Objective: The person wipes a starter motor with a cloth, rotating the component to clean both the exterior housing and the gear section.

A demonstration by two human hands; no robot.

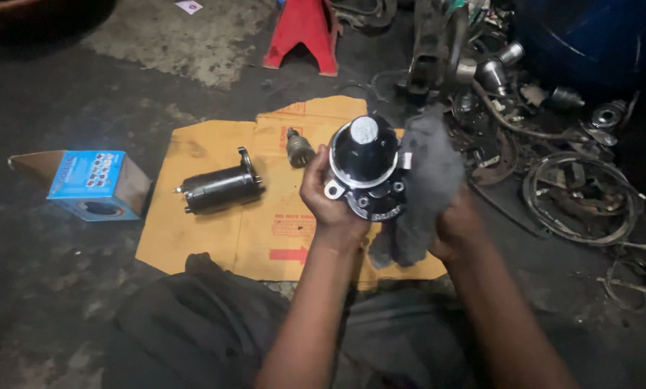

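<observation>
We hold a black motor housing (364, 167) just right of the frame's centre, above the flattened cardboard sheet (215, 230) that lies on the floor (64, 288). Our left hand (328, 198) is wrapped around the housing's left side, fingers closed on its silvery flange. Our right hand (456, 227) is clenched on a grey rag (425, 184), which presses against the housing's right side.

To do this wipe well, we judge that the left hand should keep a firm hold near the flange so the part does not twist, while the rag works round the curved wall and into the bolt ears at the bottom, where grime likely collects. Keeping the part over the cardboard seems wise, in case it slips.

Counting what lies about: one housing in our hands, one rag, one dark cylindrical motor body (218, 189) left of centre on the cardboard, one small gear piece (299, 148) at the cardboard's upper middle, one blue carton (89, 180) at the left of the frame, one red jack stand (303, 32) at the top. The scrap metal (553, 144) at the upper right is too jumbled to count.
</observation>
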